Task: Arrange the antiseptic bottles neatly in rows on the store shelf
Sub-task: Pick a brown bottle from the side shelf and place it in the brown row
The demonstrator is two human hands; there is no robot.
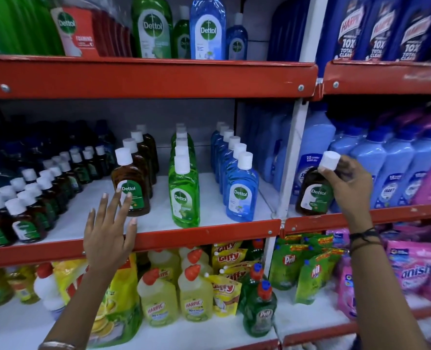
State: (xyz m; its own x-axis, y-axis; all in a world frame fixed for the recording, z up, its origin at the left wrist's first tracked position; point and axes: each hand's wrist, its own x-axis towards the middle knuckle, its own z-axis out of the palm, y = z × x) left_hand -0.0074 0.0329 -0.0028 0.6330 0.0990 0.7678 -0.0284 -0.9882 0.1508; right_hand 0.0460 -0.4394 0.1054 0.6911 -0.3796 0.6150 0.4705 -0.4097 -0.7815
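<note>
Two hands up: the right hand (349,183), at three o'clock, grips a brown bottle (314,193) by its cap; the left hand (109,231), fingers spread loose, reaches the front brown Dettol bottle (131,184).

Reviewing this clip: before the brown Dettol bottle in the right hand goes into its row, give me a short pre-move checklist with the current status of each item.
1. Right hand grips the stray brown bottle by its cap: ok.
2. Stray bottle upright, label facing out: ok.
3. Stray bottle in the right bay: not ok, it stands in front of the blue detergent bottles.
4. Brown row straight, front bottle upright: ok.
5. Left hand clear of the slot at the row's front: not ok, fingers reach the front bottle.
6. Free space behind the brown row: cannot tell.
</note>
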